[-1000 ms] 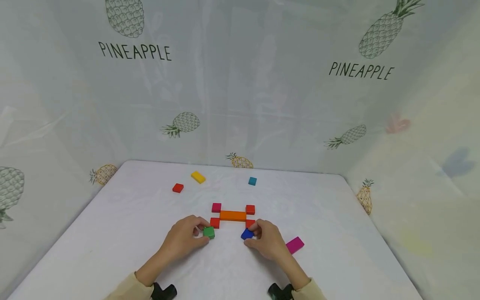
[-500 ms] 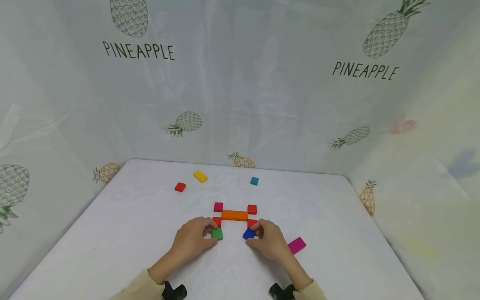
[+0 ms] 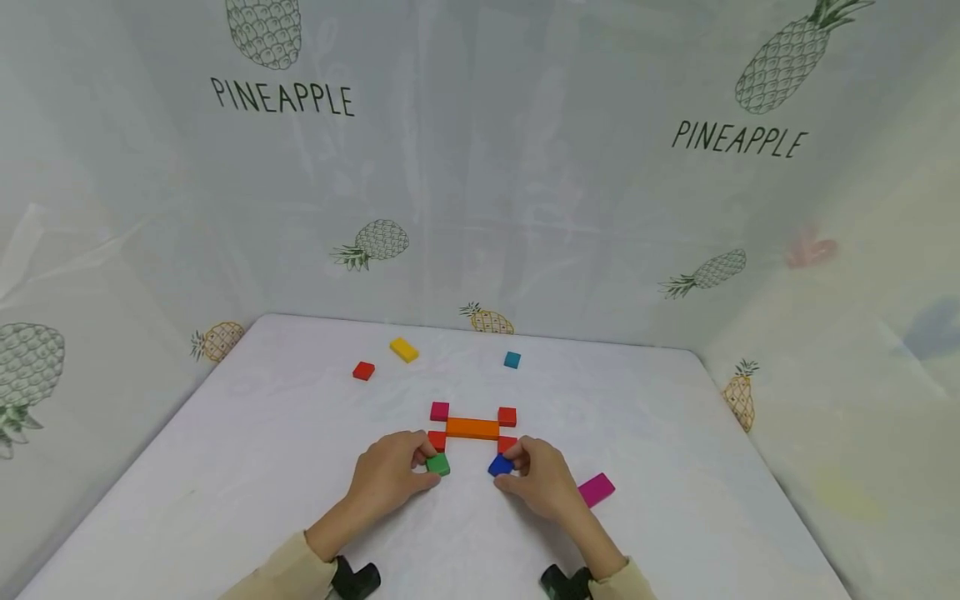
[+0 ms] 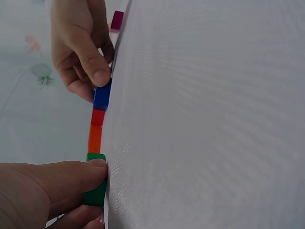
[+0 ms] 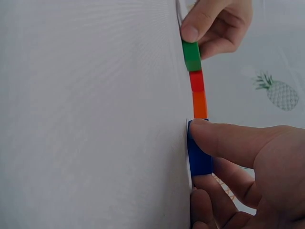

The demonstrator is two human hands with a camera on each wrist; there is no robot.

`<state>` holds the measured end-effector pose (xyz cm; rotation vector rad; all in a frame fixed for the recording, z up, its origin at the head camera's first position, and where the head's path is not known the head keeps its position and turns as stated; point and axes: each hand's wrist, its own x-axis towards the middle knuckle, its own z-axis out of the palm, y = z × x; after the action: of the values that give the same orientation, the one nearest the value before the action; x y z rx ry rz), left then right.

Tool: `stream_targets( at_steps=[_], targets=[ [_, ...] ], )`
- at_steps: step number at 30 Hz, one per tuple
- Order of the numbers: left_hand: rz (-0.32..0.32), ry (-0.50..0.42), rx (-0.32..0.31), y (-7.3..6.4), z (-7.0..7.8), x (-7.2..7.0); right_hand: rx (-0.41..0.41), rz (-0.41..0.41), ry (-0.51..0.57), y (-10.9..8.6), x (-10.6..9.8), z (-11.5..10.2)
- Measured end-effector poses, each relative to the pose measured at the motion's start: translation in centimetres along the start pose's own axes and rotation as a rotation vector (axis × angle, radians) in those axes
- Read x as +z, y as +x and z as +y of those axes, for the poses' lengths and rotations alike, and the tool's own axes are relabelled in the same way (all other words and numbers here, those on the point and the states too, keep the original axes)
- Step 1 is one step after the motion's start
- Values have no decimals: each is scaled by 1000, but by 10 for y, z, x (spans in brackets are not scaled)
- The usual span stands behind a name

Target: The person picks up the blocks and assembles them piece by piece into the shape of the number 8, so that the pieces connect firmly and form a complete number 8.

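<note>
Between thumb and fingers my left hand pinches a green block on the white table, just in front of the near left red block. My right hand pinches a blue block in the same way, close to the near right red block. Behind them lies a long orange block, with small blocks at its corners: a crimson one at far left and a red one at far right. In the left wrist view, the thumb presses the green block's face.
Toward the back of the table lie a loose red block, a yellow block and a teal block. A magenta block lies right of my right forearm. A pineapple-print curtain hangs behind the table.
My left hand has moved right with the green block, bringing it from the outer side of the near left red block to its front. The right hand stays nearly still with the blue block.
</note>
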<state>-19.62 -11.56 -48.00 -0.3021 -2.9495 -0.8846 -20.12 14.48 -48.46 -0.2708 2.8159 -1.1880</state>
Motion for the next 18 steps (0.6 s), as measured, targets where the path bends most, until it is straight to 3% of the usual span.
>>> stream_targets(
  at_steps=[18],
  targets=[
    [22, -6, 3, 1, 4, 1, -5, 2, 3, 1, 0, 1]
  ],
)
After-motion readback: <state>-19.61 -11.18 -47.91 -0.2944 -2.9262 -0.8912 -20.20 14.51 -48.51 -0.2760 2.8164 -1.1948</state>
